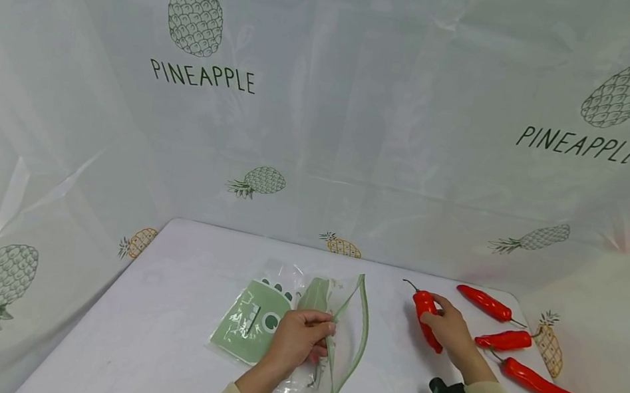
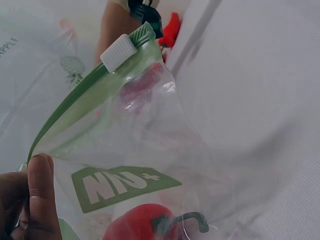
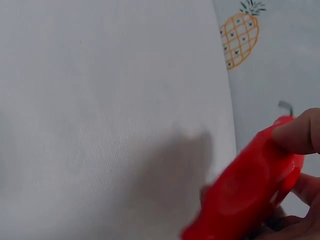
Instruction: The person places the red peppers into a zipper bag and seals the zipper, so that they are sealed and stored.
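Note:
A clear zip bag [image 1: 314, 290] with a green printed design and green zip edge stands with its mouth parted toward the right. My left hand [image 1: 300, 337] pinches the near side of its rim, where the thumb [image 2: 41, 190] presses on the plastic. Inside the bag, a red chili pepper [image 2: 142, 222] with a green stem shows through the clear side. A white slider [image 2: 118, 53] sits at one end of the zip. To the right of the bag, my right hand [image 1: 449, 329] grips another red chili pepper [image 1: 425, 306] above the table, its thin stem pointing away from me.
Three more red chili peppers lie at the table's right side: one at the back [image 1: 484, 303], one in the middle [image 1: 503, 340] and one nearer [image 1: 537, 379]. A green cartoon-printed packet [image 1: 250, 325] lies left of the bag. Pineapple-printed sheeting [image 1: 361, 129] surrounds the white table [image 1: 163, 330].

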